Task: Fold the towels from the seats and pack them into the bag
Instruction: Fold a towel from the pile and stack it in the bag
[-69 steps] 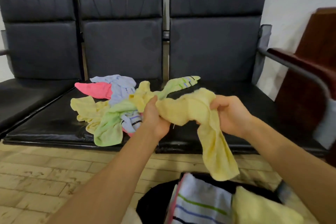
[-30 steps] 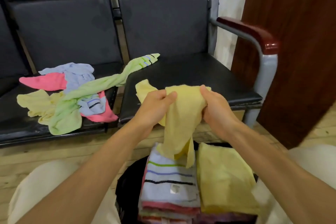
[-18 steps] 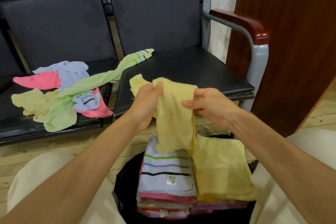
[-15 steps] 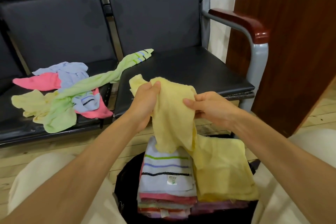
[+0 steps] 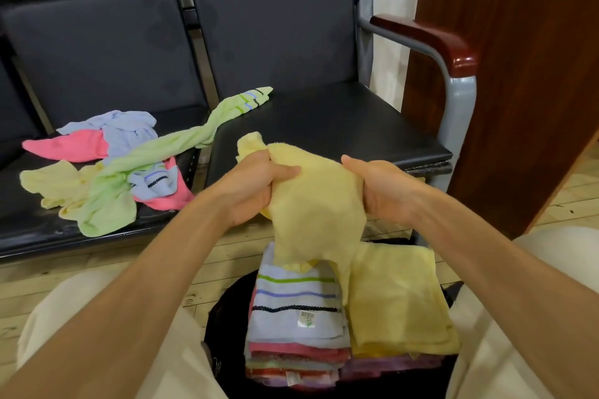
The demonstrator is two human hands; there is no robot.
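Observation:
I hold a yellow towel [image 5: 319, 204] in the air above the black bag [image 5: 223, 317]. My left hand [image 5: 252, 188] grips its left top edge and my right hand [image 5: 385, 191] grips its right top edge, so it hangs spread between them. Inside the bag stand two stacks of folded towels: a striped pale-blue towel [image 5: 291, 308] tops the left stack, a folded yellow towel [image 5: 398, 298] tops the right. A loose pile of towels [image 5: 107, 172] in green, pink, blue and yellow lies on the middle seat.
The black seat on the right [image 5: 327, 126] is bare, with a grey metal frame and red-brown armrest [image 5: 431, 39]. A dark wooden panel [image 5: 518, 74] stands at the right. My knees in light trousers flank the bag on the wooden floor [image 5: 48, 278].
My hands have pulled apart along the yellow towel's top edge, spreading it wider above the bag. Before that I lifted it off the seat pile and turned right toward the bag.

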